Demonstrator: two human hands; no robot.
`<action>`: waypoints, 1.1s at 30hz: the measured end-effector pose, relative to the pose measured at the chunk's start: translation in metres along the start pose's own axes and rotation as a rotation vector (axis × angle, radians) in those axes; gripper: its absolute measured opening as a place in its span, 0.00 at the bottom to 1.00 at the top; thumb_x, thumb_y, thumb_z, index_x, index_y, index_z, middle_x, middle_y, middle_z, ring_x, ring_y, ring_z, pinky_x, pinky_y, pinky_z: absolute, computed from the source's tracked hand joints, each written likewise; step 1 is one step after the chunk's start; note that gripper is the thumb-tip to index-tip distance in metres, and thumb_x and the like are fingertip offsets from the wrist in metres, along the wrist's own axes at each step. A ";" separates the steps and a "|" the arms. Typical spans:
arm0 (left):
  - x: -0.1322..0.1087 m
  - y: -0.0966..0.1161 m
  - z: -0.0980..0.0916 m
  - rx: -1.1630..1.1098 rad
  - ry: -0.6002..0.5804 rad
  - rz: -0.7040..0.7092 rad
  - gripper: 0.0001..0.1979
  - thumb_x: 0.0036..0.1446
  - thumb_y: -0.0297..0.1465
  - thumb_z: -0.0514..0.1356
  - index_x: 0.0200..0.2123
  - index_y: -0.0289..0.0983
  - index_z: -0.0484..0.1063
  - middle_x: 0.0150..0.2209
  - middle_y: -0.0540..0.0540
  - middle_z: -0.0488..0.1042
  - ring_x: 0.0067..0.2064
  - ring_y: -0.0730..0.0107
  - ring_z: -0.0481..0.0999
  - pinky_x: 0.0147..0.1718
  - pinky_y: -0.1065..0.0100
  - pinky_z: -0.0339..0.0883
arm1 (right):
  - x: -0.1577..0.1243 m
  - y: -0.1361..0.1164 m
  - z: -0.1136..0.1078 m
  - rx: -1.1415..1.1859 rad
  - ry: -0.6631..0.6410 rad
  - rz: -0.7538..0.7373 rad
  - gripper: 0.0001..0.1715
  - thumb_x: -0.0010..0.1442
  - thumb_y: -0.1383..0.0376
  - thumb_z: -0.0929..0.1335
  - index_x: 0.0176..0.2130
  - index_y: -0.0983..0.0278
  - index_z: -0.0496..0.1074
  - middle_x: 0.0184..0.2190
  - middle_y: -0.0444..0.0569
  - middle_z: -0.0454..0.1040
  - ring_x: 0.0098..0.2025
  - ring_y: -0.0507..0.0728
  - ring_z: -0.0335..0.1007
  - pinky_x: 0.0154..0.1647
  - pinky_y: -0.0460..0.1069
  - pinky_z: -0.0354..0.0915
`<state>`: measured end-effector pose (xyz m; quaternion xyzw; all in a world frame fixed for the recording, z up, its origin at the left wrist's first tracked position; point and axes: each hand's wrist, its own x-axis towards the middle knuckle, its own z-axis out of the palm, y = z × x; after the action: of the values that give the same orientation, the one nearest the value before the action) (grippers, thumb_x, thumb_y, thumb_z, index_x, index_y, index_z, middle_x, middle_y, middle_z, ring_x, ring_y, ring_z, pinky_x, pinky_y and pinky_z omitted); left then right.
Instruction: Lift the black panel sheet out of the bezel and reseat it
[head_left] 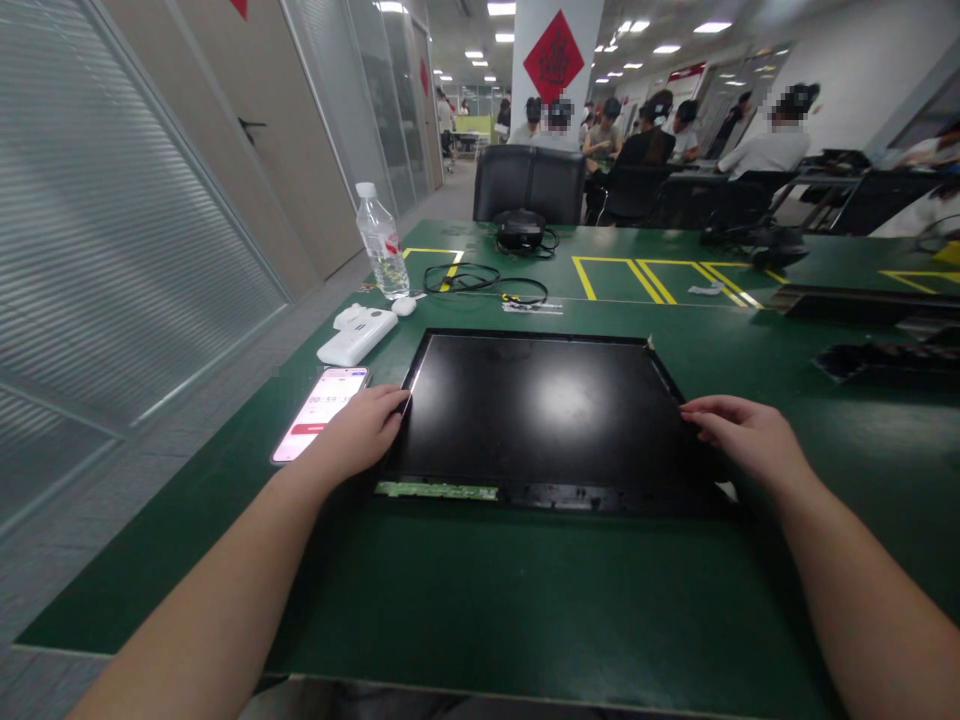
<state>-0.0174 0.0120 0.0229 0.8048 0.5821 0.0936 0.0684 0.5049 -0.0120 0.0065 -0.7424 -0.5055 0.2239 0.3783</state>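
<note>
A black display panel (487,410) lies face up before me, with a bright reflection on its screen. A green circuit strip (436,491) runs along the left part of its near edge. My left hand (367,425) holds the panel's left edge, fingers bent together at the rim. On the opposite side, the thumb and fingers of my right hand (742,435) pinch the right edge. A lit smartphone (330,395) showing a timer lies beside my left hand, partly covered by my forearm.
A water bottle (382,245), a white power bank-like device (358,336) and a small white case (403,306) stand at the left. Black cable (461,278) lies behind the panel. Dark long parts (885,360) lie at the right of the green table (562,600). People sit farther back.
</note>
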 end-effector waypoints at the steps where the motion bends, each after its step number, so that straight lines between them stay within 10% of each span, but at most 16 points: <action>1: 0.000 0.000 0.000 -0.005 0.004 0.001 0.26 0.65 0.34 0.51 0.59 0.35 0.81 0.62 0.32 0.80 0.62 0.41 0.79 0.65 0.44 0.70 | 0.000 0.000 0.000 0.004 0.003 -0.004 0.16 0.47 0.53 0.74 0.34 0.59 0.85 0.35 0.51 0.85 0.29 0.57 0.75 0.34 0.54 0.69; 33: 0.001 0.001 0.003 -0.034 0.033 -0.012 0.26 0.64 0.32 0.50 0.57 0.34 0.82 0.60 0.30 0.80 0.60 0.39 0.79 0.63 0.42 0.71 | -0.001 -0.002 0.000 -0.160 0.006 0.017 0.20 0.48 0.50 0.71 0.35 0.57 0.85 0.33 0.49 0.85 0.31 0.62 0.80 0.35 0.56 0.69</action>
<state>-0.0156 0.0128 0.0199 0.7983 0.5863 0.1165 0.0731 0.5034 -0.0125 0.0086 -0.7751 -0.5145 0.1839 0.3174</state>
